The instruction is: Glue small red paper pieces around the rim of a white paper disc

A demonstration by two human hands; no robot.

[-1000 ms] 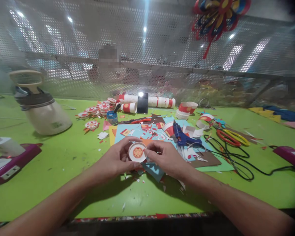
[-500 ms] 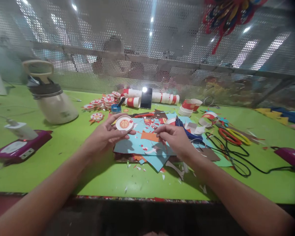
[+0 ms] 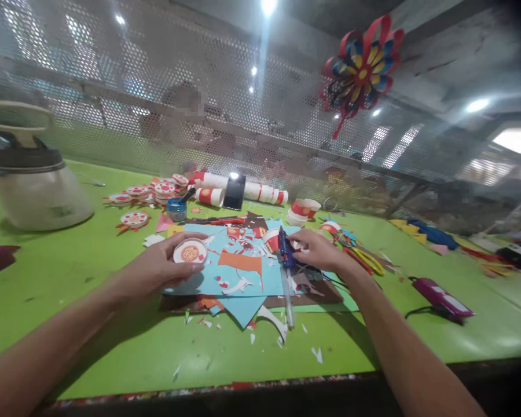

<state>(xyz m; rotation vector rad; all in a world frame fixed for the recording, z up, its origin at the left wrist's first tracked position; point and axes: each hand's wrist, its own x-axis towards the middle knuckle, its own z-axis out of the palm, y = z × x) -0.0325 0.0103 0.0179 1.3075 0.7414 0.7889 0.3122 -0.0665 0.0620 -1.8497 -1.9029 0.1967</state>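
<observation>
My left hand [image 3: 162, 263] grips a small white paper disc [image 3: 190, 253] with an orange-red emblem facing up, above the left part of light blue paper sheets [image 3: 243, 313]. My right hand [image 3: 315, 249] is closed round a dark blue glue gun [image 3: 286, 248], whose clear stick [image 3: 289, 307] points toward the table's front edge. Between the hands an orange paper strip [image 3: 241, 262] lies on the blue sheets among red and white scraps. A cut red and white paper cup [image 3: 271, 239] rests just left of the glue gun.
Behind are decorated discs [image 3: 134, 220], a blue jar [image 3: 176, 209], a phone [image 3: 234, 192], a row of paper cups [image 3: 260, 191] and orange-handled scissors [image 3: 230, 220]. A kettle-like jug [image 3: 39, 197] stands left; a purple power strip [image 3: 443, 299] with a cable lies right.
The view has turned right and tilted up. My right hand has let go of the orange strip, which now lies on the sheets, and has taken hold of the glue gun. My left hand keeps the disc.
</observation>
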